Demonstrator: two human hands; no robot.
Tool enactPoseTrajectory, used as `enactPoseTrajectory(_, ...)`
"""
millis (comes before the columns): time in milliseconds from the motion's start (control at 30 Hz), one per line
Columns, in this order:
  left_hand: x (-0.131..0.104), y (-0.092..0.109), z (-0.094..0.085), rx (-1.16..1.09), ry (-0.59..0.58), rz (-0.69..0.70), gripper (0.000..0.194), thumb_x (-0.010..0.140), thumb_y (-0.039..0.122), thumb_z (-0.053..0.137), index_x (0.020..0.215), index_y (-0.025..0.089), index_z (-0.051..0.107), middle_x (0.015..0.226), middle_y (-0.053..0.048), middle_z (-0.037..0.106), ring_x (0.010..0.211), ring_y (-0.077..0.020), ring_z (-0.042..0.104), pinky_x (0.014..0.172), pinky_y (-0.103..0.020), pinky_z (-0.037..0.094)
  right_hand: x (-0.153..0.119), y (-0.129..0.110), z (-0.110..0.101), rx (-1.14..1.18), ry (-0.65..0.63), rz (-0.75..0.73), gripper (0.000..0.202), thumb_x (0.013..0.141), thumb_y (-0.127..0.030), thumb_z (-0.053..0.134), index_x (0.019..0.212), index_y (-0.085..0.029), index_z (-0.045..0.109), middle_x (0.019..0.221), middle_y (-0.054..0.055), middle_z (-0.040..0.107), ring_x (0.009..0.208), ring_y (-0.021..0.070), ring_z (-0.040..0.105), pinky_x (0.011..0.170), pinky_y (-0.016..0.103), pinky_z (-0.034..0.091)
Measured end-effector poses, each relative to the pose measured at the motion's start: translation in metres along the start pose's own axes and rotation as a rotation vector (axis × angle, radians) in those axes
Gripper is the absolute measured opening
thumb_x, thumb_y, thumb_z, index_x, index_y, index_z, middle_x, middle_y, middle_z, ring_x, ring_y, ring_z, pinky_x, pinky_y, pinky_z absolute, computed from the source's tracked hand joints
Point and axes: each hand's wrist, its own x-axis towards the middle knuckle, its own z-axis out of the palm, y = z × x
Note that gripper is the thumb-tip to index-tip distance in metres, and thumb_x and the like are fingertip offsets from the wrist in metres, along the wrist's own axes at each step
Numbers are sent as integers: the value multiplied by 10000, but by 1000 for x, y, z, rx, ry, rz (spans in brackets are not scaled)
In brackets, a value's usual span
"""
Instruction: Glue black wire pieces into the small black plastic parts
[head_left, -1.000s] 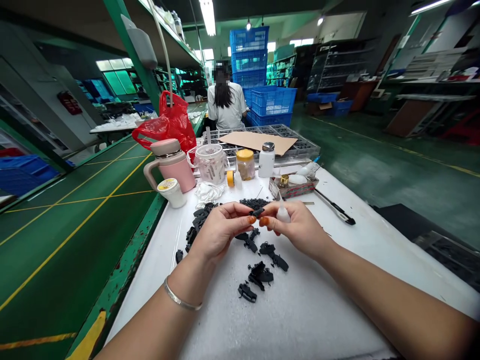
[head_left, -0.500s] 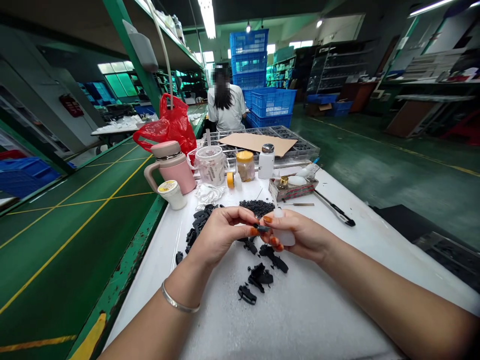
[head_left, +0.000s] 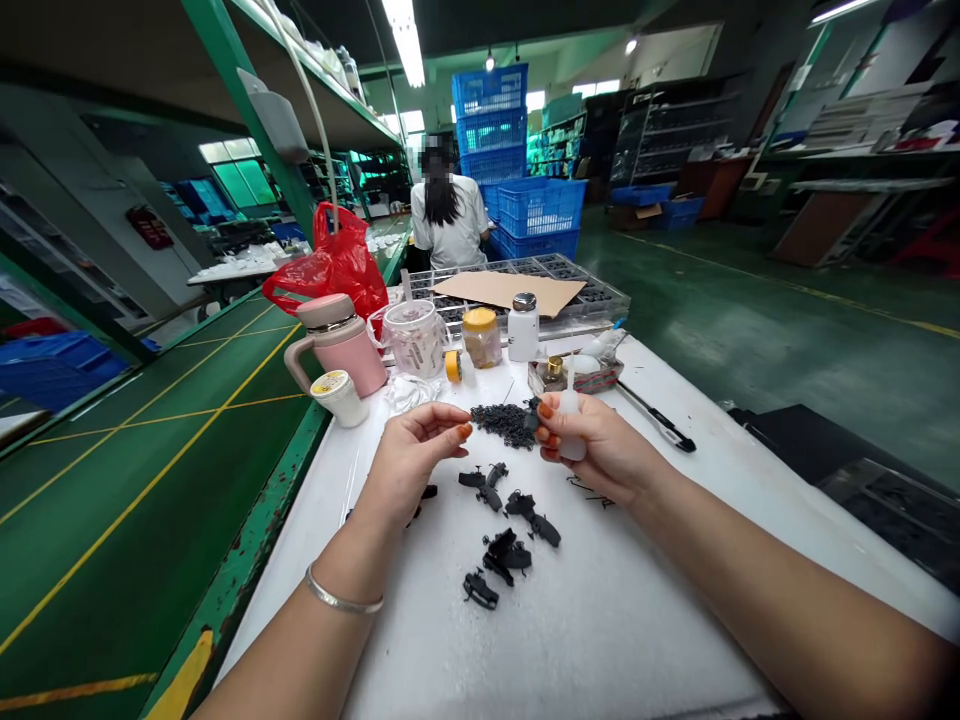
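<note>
My right hand is closed around a small translucent squeeze bottle, its thin nozzle pointing up. A small black plastic part shows at this hand's fingertips, partly covered by them. To the left, my left hand hovers above the table with thumb and forefinger drawn together; anything between them is too small to see. Beyond the hands lies a heap of small black pieces. Several black plastic assemblies lie loose on the white tabletop below. Other black parts are mostly hidden behind my left hand.
At the back stand a pink mug, a white tub, a clear bucket, a yellow-lidded jar and a white bottle. A black-handled tool lies right. A co-worker sits ahead, facing away.
My hands have come apart: the left has moved left, away from the black part. The part stays at my right fingertips, beside the squeeze bottle. The view has shifted slightly.
</note>
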Motion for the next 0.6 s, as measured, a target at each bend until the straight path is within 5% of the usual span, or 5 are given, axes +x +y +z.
enactPoseTrajectory(300,5,3,-3,228,123,146,288,723,367,731,860,126,654,775,-35,602,687,-127,552,614,-208,512,3,-5,-6,-46,19,-59,290,632,-309,788,673,-128,566,577,24,588,480,79,445,464,180,323)
enactPoseTrajectory(433,20,2,7,676,-81,143,248,791,368,634,899,151,684,798,-44,634,713,-155,575,635,-222,479,7,-2,-6,-107,32,-137,318,620,-354,808,648,-107,610,579,45,619,470,79,451,459,190,317)
enactPoseTrajectory(600,37,-7,25,1194,-328,340,217,820,261,513,877,214,718,899,-44,660,795,-183,598,688,-236,418,6,-5,-2,-134,78,-180,382,518,-394,854,625,-99,636,532,22,599,464,84,463,452,192,320)
